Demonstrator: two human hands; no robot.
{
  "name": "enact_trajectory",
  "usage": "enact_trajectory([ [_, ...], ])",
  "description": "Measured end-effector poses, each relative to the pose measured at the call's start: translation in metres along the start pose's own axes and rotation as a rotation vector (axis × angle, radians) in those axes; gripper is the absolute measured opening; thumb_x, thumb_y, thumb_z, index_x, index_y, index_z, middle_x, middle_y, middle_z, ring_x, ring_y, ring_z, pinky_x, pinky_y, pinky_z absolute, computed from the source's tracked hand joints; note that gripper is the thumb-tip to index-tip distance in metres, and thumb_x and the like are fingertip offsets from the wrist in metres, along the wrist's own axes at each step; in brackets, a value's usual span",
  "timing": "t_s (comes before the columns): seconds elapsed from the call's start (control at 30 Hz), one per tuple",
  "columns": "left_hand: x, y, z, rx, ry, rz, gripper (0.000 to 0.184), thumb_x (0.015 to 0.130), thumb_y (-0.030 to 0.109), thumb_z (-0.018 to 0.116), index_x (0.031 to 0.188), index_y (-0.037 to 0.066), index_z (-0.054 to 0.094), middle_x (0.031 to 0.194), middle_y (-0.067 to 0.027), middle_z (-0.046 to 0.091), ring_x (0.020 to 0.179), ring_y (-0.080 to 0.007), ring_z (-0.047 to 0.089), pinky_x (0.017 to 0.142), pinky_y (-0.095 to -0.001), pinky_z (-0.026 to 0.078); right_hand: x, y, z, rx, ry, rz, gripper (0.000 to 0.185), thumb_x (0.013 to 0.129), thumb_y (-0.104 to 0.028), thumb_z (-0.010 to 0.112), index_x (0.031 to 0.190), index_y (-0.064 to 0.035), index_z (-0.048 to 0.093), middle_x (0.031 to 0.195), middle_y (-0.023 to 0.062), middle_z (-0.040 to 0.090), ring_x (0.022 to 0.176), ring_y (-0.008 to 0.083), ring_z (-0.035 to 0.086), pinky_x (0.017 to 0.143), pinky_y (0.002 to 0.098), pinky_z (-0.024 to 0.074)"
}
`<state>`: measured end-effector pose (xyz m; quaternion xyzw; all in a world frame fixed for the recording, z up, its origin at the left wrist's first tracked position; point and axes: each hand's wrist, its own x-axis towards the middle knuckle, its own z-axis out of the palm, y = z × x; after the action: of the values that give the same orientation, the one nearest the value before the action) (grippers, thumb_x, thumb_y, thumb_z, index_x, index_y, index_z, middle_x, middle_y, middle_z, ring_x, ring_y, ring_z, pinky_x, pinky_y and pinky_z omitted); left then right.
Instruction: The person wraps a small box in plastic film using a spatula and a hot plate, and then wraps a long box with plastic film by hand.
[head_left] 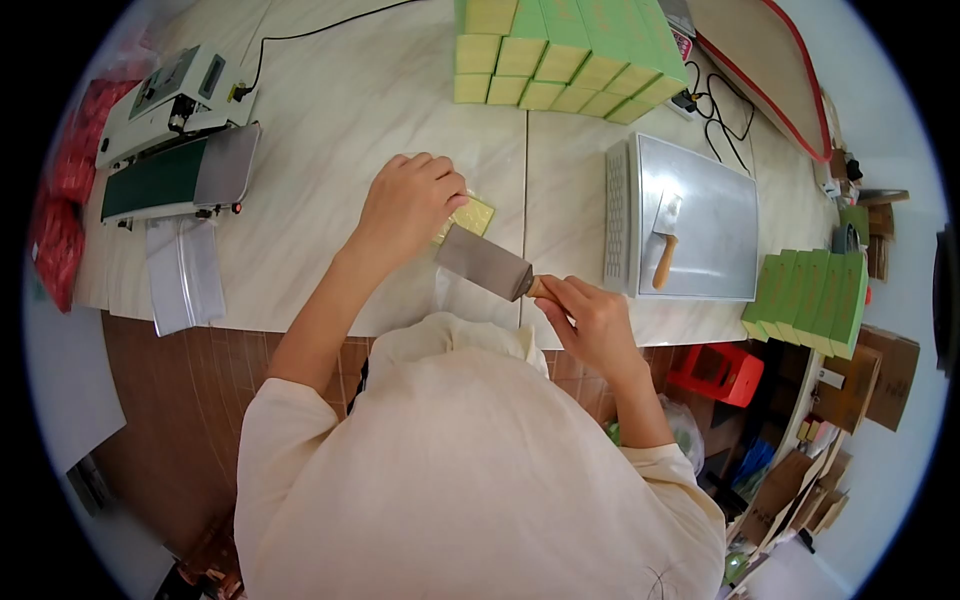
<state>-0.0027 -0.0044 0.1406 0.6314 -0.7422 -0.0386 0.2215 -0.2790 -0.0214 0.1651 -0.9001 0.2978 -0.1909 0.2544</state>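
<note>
The right hand (595, 318) has its fingers curled closed around the wooden handle (543, 289) of a broad scraper (484, 263), with the thumb lying along the near side. The flat grey blade points to the left and slightly away from the person, its far end meeting or just covering the near edge of a gold packet (478, 215). The packet lies on the bench (330, 150), partly under the left hand (412, 205). That hand's fingers are bent, with the thumb side at the packet; the fingertips are mostly hidden, so I cannot tell whether they pinch it or only press on it.

To the right of the packet stands a metal-topped box (715, 255), with a small scraper (664, 262) lying on top, its wooden handle toward the person. Beyond the hands, at the far side, is a stack of green boxes (565, 50); a row of green cartons (800, 295) stands at the right end. On the left sits a machine with a dark green belt (150, 185), clear plastic bags (188, 275) beside it hanging over the edge, and red packages (65, 240) farther left. Below, at the right, is a red stool (720, 372).
</note>
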Motion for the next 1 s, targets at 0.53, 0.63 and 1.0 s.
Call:
enact_trajectory([
  [0.53,0.0,0.002,-0.015,0.028,0.157,-0.088,0.017,0.082,0.012,0.071,0.098,0.009,0.066,0.097,-0.0018,0.064,0.089,-0.0223,0.061,0.079,-0.0373,0.048,0.019,0.004,0.005,-0.075,0.029,0.038,0.012,0.089,-0.016,0.067,0.097,-0.0079,0.065,0.067,0.005,0.054,0.055,0.0246,0.056,0.048,0.0367,0.0435],
  [0.63,0.005,0.002,-0.021,0.018,0.163,0.036,0.033,0.08,0.015,0.074,0.111,0.011,0.064,0.109,-0.0026,0.062,0.105,-0.0244,0.058,0.093,-0.0392,0.045,0.023,0.008,0.006,-0.075,0.045,0.03,0.012,0.089,-0.016,0.067,0.097,-0.0083,0.064,0.066,0.0049,0.054,0.055,0.0249,0.055,0.048,0.0368,0.0436],
  [1.0,0.022,-0.003,-0.009,-0.019,-0.062,0.081,0.021,0.076,0.014,0.075,0.096,0.011,0.069,0.101,-0.0022,0.061,0.11,-0.0241,0.054,0.099,-0.0393,0.04,0.034,0.014,0.009,-0.064,0.07,0.019,0.011,0.089,-0.018,0.067,0.094,-0.0084,0.065,0.068,0.0045,0.058,0.056,0.0248,0.057,0.048,0.0369,0.0436],
])
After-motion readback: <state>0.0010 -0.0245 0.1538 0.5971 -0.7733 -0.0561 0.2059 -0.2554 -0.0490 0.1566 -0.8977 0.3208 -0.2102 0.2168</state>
